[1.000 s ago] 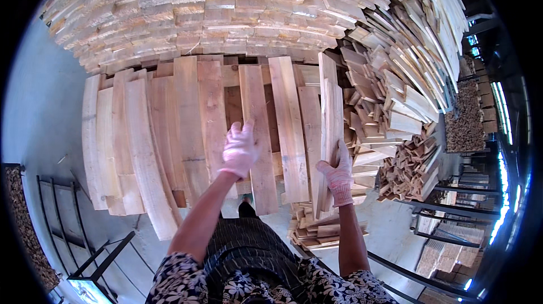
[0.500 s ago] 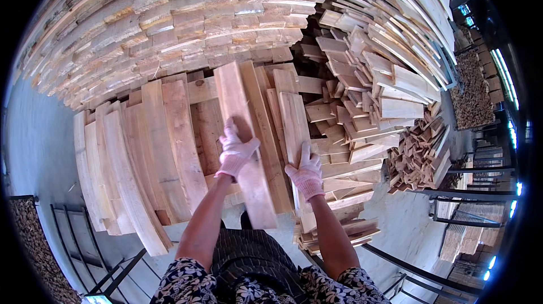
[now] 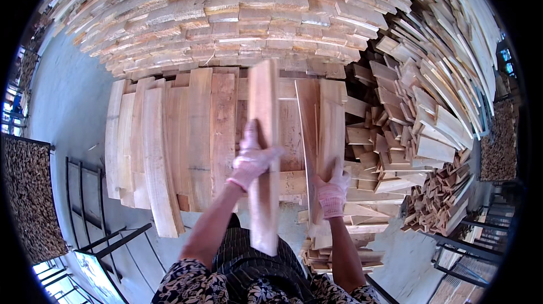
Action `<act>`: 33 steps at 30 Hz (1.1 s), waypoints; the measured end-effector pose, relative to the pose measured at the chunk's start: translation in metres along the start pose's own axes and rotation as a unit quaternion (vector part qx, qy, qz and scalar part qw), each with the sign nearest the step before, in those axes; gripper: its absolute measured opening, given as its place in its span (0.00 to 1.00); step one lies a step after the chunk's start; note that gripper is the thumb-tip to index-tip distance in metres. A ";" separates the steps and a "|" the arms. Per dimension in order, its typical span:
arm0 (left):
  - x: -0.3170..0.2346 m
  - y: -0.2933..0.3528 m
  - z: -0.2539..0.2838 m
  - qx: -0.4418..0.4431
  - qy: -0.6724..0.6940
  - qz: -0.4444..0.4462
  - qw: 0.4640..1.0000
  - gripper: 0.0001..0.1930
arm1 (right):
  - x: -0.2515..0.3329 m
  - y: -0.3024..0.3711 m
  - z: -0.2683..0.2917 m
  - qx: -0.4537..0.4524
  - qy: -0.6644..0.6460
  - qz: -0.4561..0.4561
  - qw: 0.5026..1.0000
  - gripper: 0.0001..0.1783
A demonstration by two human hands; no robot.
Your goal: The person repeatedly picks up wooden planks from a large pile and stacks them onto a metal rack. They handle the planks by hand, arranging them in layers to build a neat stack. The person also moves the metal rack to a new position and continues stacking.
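A plank [image 3: 262, 97] is gripped by the left hand [image 3: 253, 164] on the near side of the stack [image 3: 226, 7]; toward the stack's right end, a tilted board [image 3: 309, 109] is touched by the right hand [image 3: 332, 192], whose grip cannot be told.

Both gloved hands [image 3: 253, 164] [image 3: 334, 192] grip, forearms [image 3: 212, 222] [image 3: 346, 250] extended forward.

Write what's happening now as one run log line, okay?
left hand: gripping plank | right hand: touching boards | beyond: tall lumber stack
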State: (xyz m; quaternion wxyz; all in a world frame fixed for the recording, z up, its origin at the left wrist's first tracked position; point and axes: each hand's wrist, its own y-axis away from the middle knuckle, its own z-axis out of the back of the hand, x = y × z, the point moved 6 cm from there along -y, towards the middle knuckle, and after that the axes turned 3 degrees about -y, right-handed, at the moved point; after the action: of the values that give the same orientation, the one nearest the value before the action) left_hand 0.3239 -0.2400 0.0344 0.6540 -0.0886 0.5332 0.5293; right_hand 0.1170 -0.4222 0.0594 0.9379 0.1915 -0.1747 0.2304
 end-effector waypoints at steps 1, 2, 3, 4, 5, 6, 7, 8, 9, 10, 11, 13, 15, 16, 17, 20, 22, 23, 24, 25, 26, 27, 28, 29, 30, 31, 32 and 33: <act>0.006 0.004 0.027 -0.025 -0.028 0.004 0.999 0.65 | 0.018 0.007 0.000 0.002 -0.034 0.026 0.999 0.50; 0.013 0.008 0.054 -0.050 -0.056 0.009 0.997 0.64 | 0.033 0.013 -0.001 0.004 -0.063 0.041 0.997 0.48; 0.027 0.010 0.080 -0.075 -0.114 0.069 0.988 0.62 | 0.051 0.017 -0.007 0.013 -0.076 0.066 0.995 0.45; 0.038 0.005 0.099 -0.070 -0.170 0.126 0.975 0.60 | 0.070 0.018 -0.015 0.017 -0.089 0.095 0.991 0.43; 0.047 0.002 0.118 -0.099 -0.224 0.157 0.957 0.58 | 0.084 0.018 -0.030 0.053 -0.093 0.082 0.991 0.42; 0.057 0.001 0.126 -0.098 -0.307 0.182 0.929 0.56 | 0.102 0.018 -0.044 0.067 -0.117 0.110 0.985 0.41; 0.062 -0.001 0.132 -0.128 -0.381 0.175 0.899 0.55 | 0.116 0.017 -0.065 0.088 -0.103 0.085 0.987 0.40; 0.069 -0.004 0.135 -0.143 -0.447 0.180 0.864 0.53 | 0.130 0.014 -0.089 0.127 -0.060 0.066 0.988 0.41; 0.073 -0.006 0.134 -0.178 -0.455 0.156 0.858 0.52 | 0.145 0.017 -0.108 0.115 -0.017 0.086 0.990 0.43; 0.078 -0.009 0.133 -0.197 -0.462 0.145 0.853 0.51 | 0.155 0.017 -0.122 0.078 -0.010 0.084 0.993 0.44; 0.085 -0.010 0.130 -0.194 -0.462 0.146 0.853 0.50 | 0.160 0.018 -0.139 0.066 0.016 0.055 0.996 0.46; 0.091 -0.011 0.126 -0.222 -0.458 0.127 0.852 0.48 | 0.177 0.024 -0.166 0.052 0.028 0.085 0.995 0.44; 0.091 -0.009 0.127 -0.251 -0.450 0.097 0.852 0.48 | 0.181 0.024 -0.172 0.074 0.014 0.115 0.991 0.43; 0.094 -0.010 0.126 -0.225 -0.441 0.113 0.861 0.48 | 0.178 0.022 -0.168 0.100 -0.010 0.127 0.987 0.42; 0.093 -0.010 0.127 -0.221 -0.436 0.113 0.865 0.48 | 0.171 0.018 -0.159 0.129 -0.029 0.133 0.982 0.42; 0.088 -0.009 0.131 -0.233 -0.442 0.108 0.859 0.47 | 0.141 -0.009 -0.102 0.115 0.125 0.238 0.956 0.44; 0.087 -0.009 0.130 -0.229 -0.446 0.110 0.858 0.47 | 0.094 -0.029 -0.051 -0.032 0.230 0.152 0.961 0.48; 0.087 -0.009 0.131 -0.236 -0.445 0.109 0.857 0.46 | 0.066 -0.037 -0.029 -0.101 0.265 0.091 0.955 0.49; 0.089 -0.008 0.130 -0.234 -0.444 0.110 0.858 0.46 | 0.037 -0.042 -0.027 -0.046 0.219 0.048 0.973 0.49; 0.088 -0.008 0.129 -0.242 -0.443 0.097 0.858 0.45 | 0.015 -0.045 -0.028 -0.024 0.164 0.029 0.986 0.48; 0.090 -0.008 0.129 -0.241 -0.444 0.097 0.857 0.45 | -0.010 -0.045 -0.029 0.003 0.111 -0.016 0.994 0.47; 0.090 -0.008 0.128 -0.249 -0.444 0.085 0.856 0.45 | -0.022 -0.051 -0.029 0.026 0.093 0.023 0.995 0.46; 0.091 -0.008 0.128 -0.249 -0.451 0.086 0.853 0.45 | -0.033 -0.064 -0.028 0.057 0.077 0.034 0.995 0.45; 0.091 -0.009 0.128 -0.249 -0.450 0.081 0.854 0.45 | -0.044 -0.076 -0.025 0.095 0.053 0.036 0.993 0.44; 0.092 -0.009 0.128 -0.249 -0.454 0.086 0.851 0.45 | -0.050 -0.092 -0.013 0.104 0.058 0.061 0.991 0.43; 0.091 -0.009 0.128 -0.251 -0.458 0.091 0.848 0.46 | -0.054 -0.108 -0.002 0.136 0.059 0.073 0.986 0.42; 0.092 -0.010 0.128 -0.239 -0.446 0.094 0.857 0.48 | -0.060 -0.123 0.015 0.123 -0.018 0.052 0.991 0.42; 0.093 -0.010 0.127 -0.227 -0.452 0.117 0.855 0.48 | -0.066 -0.133 0.025 0.103 -0.083 0.002 0.991 0.42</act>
State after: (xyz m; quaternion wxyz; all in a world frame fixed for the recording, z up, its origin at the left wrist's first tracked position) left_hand 0.3969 -0.1023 0.0089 0.7180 0.0770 0.0507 0.6899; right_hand 0.1224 -0.5662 0.0170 0.8949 0.3055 -0.2278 0.2323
